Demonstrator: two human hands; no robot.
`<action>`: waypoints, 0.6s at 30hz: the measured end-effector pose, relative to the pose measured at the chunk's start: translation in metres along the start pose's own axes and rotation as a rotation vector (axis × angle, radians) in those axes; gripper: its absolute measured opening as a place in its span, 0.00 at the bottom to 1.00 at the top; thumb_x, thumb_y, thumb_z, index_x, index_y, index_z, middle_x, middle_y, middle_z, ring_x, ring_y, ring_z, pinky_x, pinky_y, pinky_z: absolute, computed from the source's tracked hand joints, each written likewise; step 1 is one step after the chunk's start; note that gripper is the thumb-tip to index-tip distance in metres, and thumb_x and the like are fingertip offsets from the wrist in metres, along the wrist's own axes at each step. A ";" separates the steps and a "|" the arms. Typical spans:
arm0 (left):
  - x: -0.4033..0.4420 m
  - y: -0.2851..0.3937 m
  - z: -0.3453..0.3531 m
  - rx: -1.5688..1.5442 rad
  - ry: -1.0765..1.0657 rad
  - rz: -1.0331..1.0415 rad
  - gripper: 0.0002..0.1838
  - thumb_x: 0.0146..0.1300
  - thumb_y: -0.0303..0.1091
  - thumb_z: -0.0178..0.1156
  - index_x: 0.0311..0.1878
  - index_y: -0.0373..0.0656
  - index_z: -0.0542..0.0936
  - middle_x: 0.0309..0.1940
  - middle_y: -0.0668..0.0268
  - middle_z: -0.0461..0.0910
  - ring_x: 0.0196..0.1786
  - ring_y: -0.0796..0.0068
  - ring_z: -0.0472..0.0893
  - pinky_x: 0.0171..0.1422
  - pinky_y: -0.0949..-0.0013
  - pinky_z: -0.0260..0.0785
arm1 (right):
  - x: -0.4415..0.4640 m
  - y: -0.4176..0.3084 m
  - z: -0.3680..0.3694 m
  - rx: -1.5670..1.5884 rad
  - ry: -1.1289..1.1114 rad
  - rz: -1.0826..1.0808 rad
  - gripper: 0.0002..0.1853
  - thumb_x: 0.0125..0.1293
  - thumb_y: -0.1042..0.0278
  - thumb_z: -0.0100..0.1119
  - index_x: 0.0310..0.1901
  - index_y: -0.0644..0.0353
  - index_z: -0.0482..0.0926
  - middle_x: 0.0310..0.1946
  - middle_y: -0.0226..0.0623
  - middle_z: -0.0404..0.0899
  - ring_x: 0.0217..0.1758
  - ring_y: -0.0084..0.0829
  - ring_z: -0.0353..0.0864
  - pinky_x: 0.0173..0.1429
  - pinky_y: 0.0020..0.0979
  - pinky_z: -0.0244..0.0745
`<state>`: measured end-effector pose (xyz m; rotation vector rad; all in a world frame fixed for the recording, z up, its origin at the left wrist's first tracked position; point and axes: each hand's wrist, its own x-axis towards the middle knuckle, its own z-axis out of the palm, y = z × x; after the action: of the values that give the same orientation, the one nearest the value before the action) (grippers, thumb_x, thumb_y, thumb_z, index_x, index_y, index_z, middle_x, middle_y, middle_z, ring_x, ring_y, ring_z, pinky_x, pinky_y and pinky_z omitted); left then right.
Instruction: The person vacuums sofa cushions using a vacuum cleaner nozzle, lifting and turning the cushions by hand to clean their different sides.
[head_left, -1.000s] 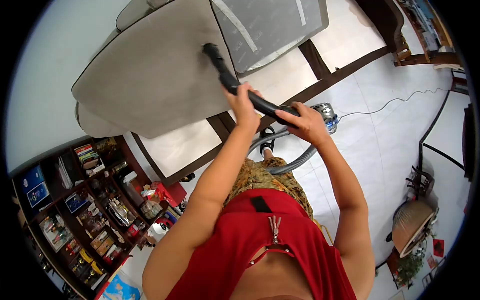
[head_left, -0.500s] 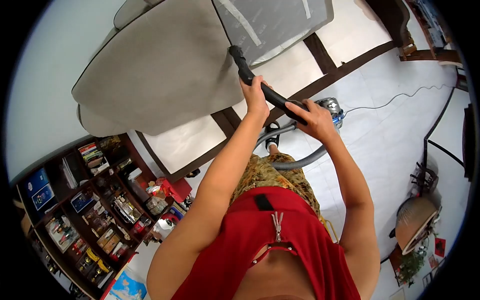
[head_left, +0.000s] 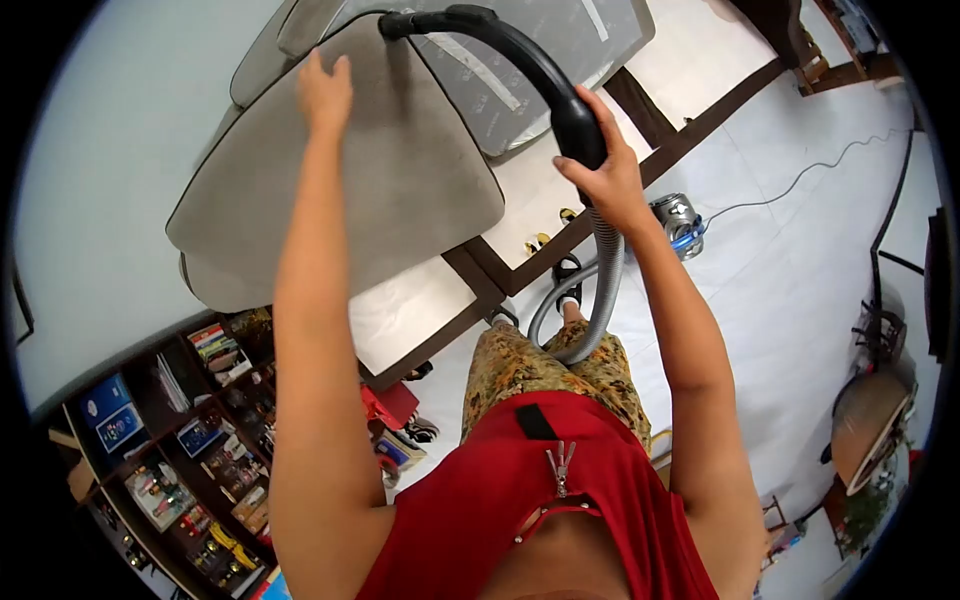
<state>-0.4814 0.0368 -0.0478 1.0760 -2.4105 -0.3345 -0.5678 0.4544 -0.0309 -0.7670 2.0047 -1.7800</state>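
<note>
My right hand (head_left: 612,170) is wrapped around the black curved handle of a vacuum cleaner hose (head_left: 545,75). Its nozzle end (head_left: 393,25) rests at the upper corner of a large grey-beige cushion (head_left: 340,190). My left hand (head_left: 326,95) is off the handle and lies against the cushion near its upper piped edge, thumb and fingers apart. From the handle, the ribbed grey hose (head_left: 606,270) loops down past my legs. The silver and blue vacuum cleaner body (head_left: 680,225) stands on the floor to the right.
The cushion leans on a dark wooden frame (head_left: 480,268) with pale panels. Beside it is a grey-backed cushion (head_left: 530,60) with white strips. A power cord (head_left: 790,195) crosses the tiled floor. Crowded shelves (head_left: 180,430) stand at lower left; a round woven hat-like item (head_left: 868,430) is at right.
My left hand has let go of the vacuum handle and moved left to the cushion's upper edge. My right hand has raised the handle, and the nozzle has moved up and left along the cushion.
</note>
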 end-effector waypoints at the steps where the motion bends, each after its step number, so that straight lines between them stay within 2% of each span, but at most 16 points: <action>1: 0.008 -0.012 0.000 0.128 -0.050 0.038 0.39 0.64 0.56 0.61 0.72 0.44 0.68 0.69 0.55 0.70 0.73 0.54 0.65 0.74 0.53 0.58 | 0.000 0.009 -0.008 -0.008 0.029 -0.001 0.43 0.51 0.68 0.69 0.72 0.44 0.66 0.56 0.41 0.79 0.51 0.32 0.81 0.58 0.29 0.73; 3: 0.020 -0.028 0.002 0.383 -0.144 0.115 0.41 0.62 0.59 0.61 0.74 0.46 0.65 0.73 0.58 0.66 0.77 0.55 0.60 0.77 0.50 0.54 | -0.009 0.024 -0.024 -0.003 -0.003 0.109 0.43 0.50 0.65 0.69 0.72 0.44 0.66 0.55 0.40 0.79 0.51 0.31 0.80 0.58 0.29 0.73; 4: 0.027 -0.037 0.007 0.427 -0.179 0.145 0.44 0.61 0.63 0.60 0.75 0.51 0.64 0.76 0.60 0.62 0.79 0.57 0.56 0.78 0.45 0.49 | -0.017 0.035 -0.029 -0.019 -0.007 0.127 0.43 0.50 0.65 0.69 0.72 0.44 0.66 0.55 0.40 0.79 0.51 0.32 0.80 0.58 0.29 0.73; 6: 0.044 -0.048 0.021 0.466 -0.230 0.183 0.44 0.61 0.66 0.58 0.76 0.52 0.64 0.76 0.60 0.62 0.79 0.57 0.56 0.78 0.43 0.48 | -0.033 0.055 -0.038 0.000 -0.042 0.238 0.43 0.50 0.65 0.68 0.72 0.44 0.66 0.53 0.41 0.79 0.49 0.32 0.80 0.59 0.31 0.73; 9: 0.059 -0.041 0.038 0.482 -0.278 0.197 0.46 0.61 0.71 0.55 0.76 0.54 0.63 0.76 0.60 0.61 0.79 0.57 0.57 0.78 0.40 0.46 | -0.060 0.088 -0.041 -0.013 -0.032 0.268 0.43 0.50 0.66 0.68 0.72 0.46 0.66 0.50 0.39 0.78 0.47 0.29 0.79 0.55 0.29 0.74; 10: 0.065 -0.034 0.040 0.484 -0.291 0.195 0.46 0.61 0.72 0.54 0.76 0.54 0.63 0.76 0.60 0.61 0.79 0.57 0.57 0.78 0.39 0.46 | -0.065 0.087 -0.045 0.088 -0.045 0.426 0.43 0.50 0.68 0.68 0.72 0.47 0.66 0.50 0.37 0.77 0.46 0.28 0.78 0.53 0.28 0.73; 13: 0.080 -0.024 0.054 0.500 -0.363 0.241 0.48 0.60 0.74 0.53 0.77 0.54 0.63 0.76 0.57 0.61 0.77 0.55 0.60 0.77 0.39 0.47 | -0.072 0.087 -0.048 0.161 0.025 0.454 0.43 0.50 0.69 0.67 0.72 0.48 0.66 0.49 0.35 0.77 0.44 0.26 0.78 0.52 0.27 0.73; 14: 0.088 -0.028 0.061 0.484 -0.357 0.263 0.47 0.61 0.75 0.51 0.76 0.53 0.64 0.73 0.54 0.64 0.74 0.52 0.64 0.76 0.43 0.52 | -0.073 0.082 -0.049 0.187 0.038 0.459 0.43 0.50 0.70 0.67 0.72 0.49 0.66 0.50 0.34 0.76 0.45 0.25 0.77 0.52 0.26 0.73; 18: 0.075 -0.007 0.071 0.540 -0.254 0.267 0.44 0.64 0.72 0.48 0.74 0.49 0.67 0.68 0.52 0.69 0.69 0.49 0.69 0.71 0.50 0.62 | -0.067 0.073 -0.036 0.307 0.113 0.339 0.43 0.50 0.68 0.69 0.72 0.46 0.66 0.54 0.35 0.74 0.47 0.27 0.77 0.53 0.27 0.73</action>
<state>-0.5572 -0.0221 -0.0870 0.9394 -2.9241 0.3079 -0.5480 0.5284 -0.1040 -0.2217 1.7395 -1.8903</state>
